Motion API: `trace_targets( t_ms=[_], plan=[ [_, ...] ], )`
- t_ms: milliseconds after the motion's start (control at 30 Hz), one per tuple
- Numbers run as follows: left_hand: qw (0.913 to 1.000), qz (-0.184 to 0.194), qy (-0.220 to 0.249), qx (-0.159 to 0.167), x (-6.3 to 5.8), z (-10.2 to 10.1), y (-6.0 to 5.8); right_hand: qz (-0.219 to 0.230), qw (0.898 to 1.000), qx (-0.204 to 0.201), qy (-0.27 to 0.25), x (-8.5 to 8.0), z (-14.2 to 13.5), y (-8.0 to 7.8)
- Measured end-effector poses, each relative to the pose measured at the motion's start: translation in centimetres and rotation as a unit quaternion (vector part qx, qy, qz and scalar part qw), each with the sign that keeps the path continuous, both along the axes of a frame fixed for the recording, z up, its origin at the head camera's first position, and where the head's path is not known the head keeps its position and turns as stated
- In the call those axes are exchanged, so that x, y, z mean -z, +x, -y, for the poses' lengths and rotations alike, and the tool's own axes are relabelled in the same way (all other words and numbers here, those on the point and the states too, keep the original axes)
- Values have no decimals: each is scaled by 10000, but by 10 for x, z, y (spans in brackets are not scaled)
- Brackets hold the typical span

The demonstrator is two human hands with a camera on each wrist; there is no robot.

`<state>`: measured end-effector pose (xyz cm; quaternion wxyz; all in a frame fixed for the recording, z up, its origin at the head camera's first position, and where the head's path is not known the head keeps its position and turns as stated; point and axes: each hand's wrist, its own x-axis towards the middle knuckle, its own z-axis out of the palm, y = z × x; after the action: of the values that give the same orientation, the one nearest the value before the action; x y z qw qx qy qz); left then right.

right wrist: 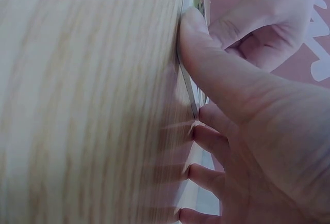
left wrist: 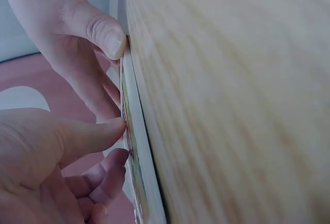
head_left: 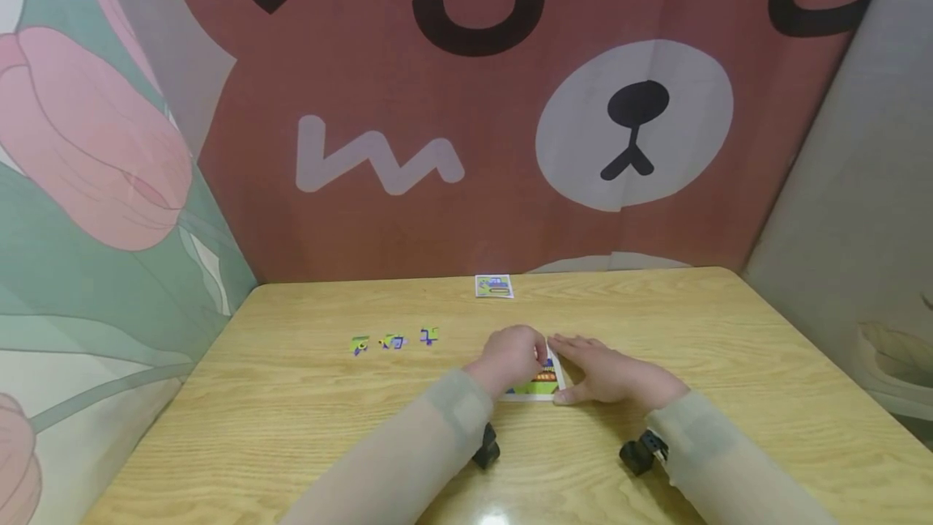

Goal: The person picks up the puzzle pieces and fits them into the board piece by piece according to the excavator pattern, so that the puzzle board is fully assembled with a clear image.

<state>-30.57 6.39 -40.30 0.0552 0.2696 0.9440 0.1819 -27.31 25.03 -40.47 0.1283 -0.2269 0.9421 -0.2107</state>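
A small picture puzzle [head_left: 543, 386] with a white border lies flat on the table, its far and left parts covered by my hands. My left hand [head_left: 513, 356] is over it with bent fingers. In the left wrist view its thumb [left wrist: 111, 131] and forefinger tip touch the puzzle's face a little apart; whether a loose piece sits under them is hidden. Along the right border lies my right hand [head_left: 611, 369], fingers extended. Its thumb [right wrist: 198, 30] touches the near right corner, while the other fingertips reach the table by the border.
Three loose jigsaw pieces, a left one [head_left: 359, 344], a middle one [head_left: 394, 342] and a right one [head_left: 429, 335], lie left of the hands. A small picture card [head_left: 494, 286] lies at the back edge of the wooden table [head_left: 291, 428], against a printed wall.
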Motion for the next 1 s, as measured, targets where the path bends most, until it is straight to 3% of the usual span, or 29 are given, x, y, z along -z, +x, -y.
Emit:
trace_targets(
  t_ms=[200, 367, 600, 767, 1000],
  plan=[
    [9997, 58, 143, 185, -7, 10, 5, 32, 10000, 48, 22, -1, 1, 0],
    [9982, 226, 515, -205, -11, 40, -1, -24, 10000, 10, 35, 0, 2, 0],
    [9923, -49, 719, -1004, -15, 126, -24, 26, 10000, 70, 55, 2, 2, 0],
    [9795, 243, 943, -1762, -18, 191, -36, 43, 9998, 140, 159, 4, 2, 0],
    [9721, 572, 901, -2089, -12, 249, -39, 25, 9998, 123, 136, 4, 3, -1]
  ],
)
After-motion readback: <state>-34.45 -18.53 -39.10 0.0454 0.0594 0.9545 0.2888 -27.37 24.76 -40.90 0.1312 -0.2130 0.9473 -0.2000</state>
